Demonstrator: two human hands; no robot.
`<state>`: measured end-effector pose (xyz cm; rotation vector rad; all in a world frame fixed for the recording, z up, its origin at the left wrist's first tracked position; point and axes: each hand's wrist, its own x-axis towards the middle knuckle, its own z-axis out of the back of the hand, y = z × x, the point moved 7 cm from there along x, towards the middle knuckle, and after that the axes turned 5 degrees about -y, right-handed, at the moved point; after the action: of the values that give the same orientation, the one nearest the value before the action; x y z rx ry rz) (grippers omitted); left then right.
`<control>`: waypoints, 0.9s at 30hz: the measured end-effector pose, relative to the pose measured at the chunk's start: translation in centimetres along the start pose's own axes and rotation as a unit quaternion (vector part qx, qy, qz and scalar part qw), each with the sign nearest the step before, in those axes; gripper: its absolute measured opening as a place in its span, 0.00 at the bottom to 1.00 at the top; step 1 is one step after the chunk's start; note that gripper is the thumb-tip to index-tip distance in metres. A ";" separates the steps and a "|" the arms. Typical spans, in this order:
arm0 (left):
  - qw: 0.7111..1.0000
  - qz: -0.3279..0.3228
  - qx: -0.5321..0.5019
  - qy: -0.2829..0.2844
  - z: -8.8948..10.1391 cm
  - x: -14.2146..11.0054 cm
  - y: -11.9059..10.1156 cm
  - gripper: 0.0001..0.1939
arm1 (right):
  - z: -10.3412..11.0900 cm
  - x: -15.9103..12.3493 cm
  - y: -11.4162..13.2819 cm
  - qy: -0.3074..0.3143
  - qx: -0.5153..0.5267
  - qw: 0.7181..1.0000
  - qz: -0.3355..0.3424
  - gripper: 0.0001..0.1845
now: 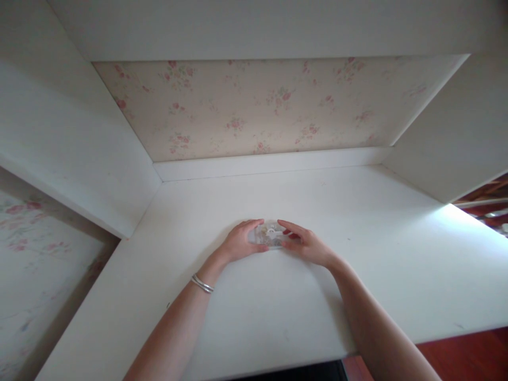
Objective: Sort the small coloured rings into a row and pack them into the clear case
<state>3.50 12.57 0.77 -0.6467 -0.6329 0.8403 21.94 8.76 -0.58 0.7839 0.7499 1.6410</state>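
Observation:
A small clear plastic case point(271, 239) lies on the white desk, with pale and yellowish small parts showing through it; their kind is too small to tell. Curved around its left end is my left hand point(243, 241), fingers on the far edge and thumb on the near edge. My right hand point(300, 242) grips the right end in the same way, its fingers partly over the top. Both hands cover the ends of the case. Two silver bangles point(202, 284) circle my left wrist.
The white desk top point(254, 301) extends to both sides and toward me. Behind it stand a low white ledge point(273, 161) and floral wallpaper point(254, 111). White panels rise at left point(79, 132) and right point(444, 121). A reddish floor point(468, 357) shows at lower right.

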 end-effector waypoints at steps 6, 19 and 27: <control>0.999 -0.013 0.029 0.006 -0.3 0.0 0.0 0.37 | 0.0 0.0 0.1 -0.007 -0.008 1.000 -0.006 0.30; 0.996 -0.022 0.083 0.013 -0.8 0.0 0.1 0.50 | 0.0 0.1 -0.5 -0.035 0.030 0.997 -0.060 0.31; 0.998 -0.017 0.053 -0.006 -0.8 -0.2 0.2 0.45 | -0.3 0.2 -0.3 -0.085 -0.030 0.995 -0.050 0.25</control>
<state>3.85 12.30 0.07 -0.5332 -0.6039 0.8413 21.86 9.01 -0.97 0.8190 0.6060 1.4796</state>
